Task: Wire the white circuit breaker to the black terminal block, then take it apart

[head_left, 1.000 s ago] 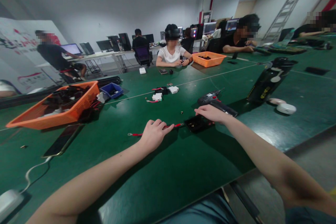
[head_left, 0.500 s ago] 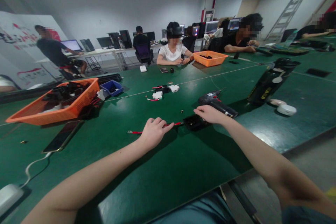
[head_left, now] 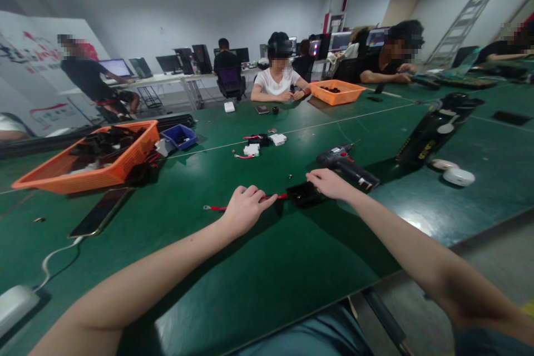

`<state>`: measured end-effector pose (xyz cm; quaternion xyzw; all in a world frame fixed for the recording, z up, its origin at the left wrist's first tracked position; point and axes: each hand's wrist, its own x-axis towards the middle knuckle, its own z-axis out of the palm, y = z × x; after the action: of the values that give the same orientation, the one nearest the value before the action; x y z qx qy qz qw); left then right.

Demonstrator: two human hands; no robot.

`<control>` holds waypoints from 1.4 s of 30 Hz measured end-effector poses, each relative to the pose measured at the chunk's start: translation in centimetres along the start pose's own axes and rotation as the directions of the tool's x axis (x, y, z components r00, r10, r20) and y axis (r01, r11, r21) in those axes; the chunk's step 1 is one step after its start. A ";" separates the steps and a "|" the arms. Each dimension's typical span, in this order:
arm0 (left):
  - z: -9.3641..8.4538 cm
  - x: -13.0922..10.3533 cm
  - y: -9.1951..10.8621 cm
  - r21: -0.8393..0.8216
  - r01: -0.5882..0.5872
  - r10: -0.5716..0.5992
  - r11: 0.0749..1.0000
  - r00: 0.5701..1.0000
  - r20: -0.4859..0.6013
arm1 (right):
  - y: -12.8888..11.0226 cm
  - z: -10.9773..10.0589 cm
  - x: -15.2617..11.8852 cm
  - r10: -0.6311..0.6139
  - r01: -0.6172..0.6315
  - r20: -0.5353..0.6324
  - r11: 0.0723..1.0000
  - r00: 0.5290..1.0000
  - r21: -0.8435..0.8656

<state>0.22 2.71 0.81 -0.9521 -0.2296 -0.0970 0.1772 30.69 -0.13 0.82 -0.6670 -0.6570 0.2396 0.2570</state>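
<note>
My left hand [head_left: 247,210] is closed around the middle of a red cable [head_left: 216,208], its index finger stretched along it to the right. A metal ring lug shows at the cable's left end, and its right end meets a small black housing [head_left: 301,194]. My right hand [head_left: 329,183] pinches the far right edge of this open black housing, which rests on the green table [head_left: 258,283]. A small brass-coloured screw [head_left: 290,176] lies just beyond it. Behind my right hand is a black power screwdriver [head_left: 346,166].
Orange basket [head_left: 83,175], blue bin [head_left: 180,138] and phone [head_left: 101,212] are at left. White connectors [head_left: 251,149] with red leads lie farther back. A black bottle [head_left: 434,130] and white round case [head_left: 459,177] stand right. A person [head_left: 278,75] sits opposite.
The black housing has shifted slightly left with my right hand, and its edge now covers the cable's right end. My left hand has stayed in place. The view has tilted slightly.
</note>
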 end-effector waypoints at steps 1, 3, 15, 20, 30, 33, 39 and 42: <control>0.0 0.0 0.0 0.000 0.000 0.000 1.000 1.000 -0.001 | 0.0 0.0 0.0 0.003 -0.003 0.003 1.000 1.000 0.008; 0.0 0.0 0.0 0.001 -0.001 0.001 1.000 1.000 -0.005 | 0.1 -0.1 0.1 0.007 -0.007 0.010 1.000 1.000 0.024; -0.1 0.1 0.0 -0.011 -0.004 0.004 1.000 1.000 0.003 | 0.4 -0.1 0.1 0.044 -0.051 0.056 0.989 0.997 0.137; -0.1 0.1 -0.1 -0.004 -0.002 0.002 1.000 1.000 0.014 | 0.6 0.1 0.2 0.061 -0.070 0.057 0.981 0.997 0.179; 0.0 0.1 -0.1 -0.016 -0.006 0.006 1.000 1.000 0.010 | 0.2 0.4 0.1 0.098 -0.108 0.049 0.951 0.994 0.290; 0.0 0.1 -0.1 -0.013 -0.011 0.011 1.000 1.000 0.005 | 0.1 0.5 0.0 0.114 -0.118 0.030 0.949 0.993 0.293; -0.1 0.1 -0.1 -0.012 -0.007 0.008 1.000 1.000 0.012 | 0.6 0.7 0.3 0.117 -0.117 0.015 0.956 0.993 0.271; -0.1 0.1 -0.1 -0.009 -0.007 0.007 1.000 1.000 0.011 | 0.8 0.6 0.3 0.113 -0.110 0.002 0.962 0.994 0.251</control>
<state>0.26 2.81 0.94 -0.9541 -0.2270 -0.0922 0.1722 30.91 0.20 -0.17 -0.6666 -0.5811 0.3308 0.3295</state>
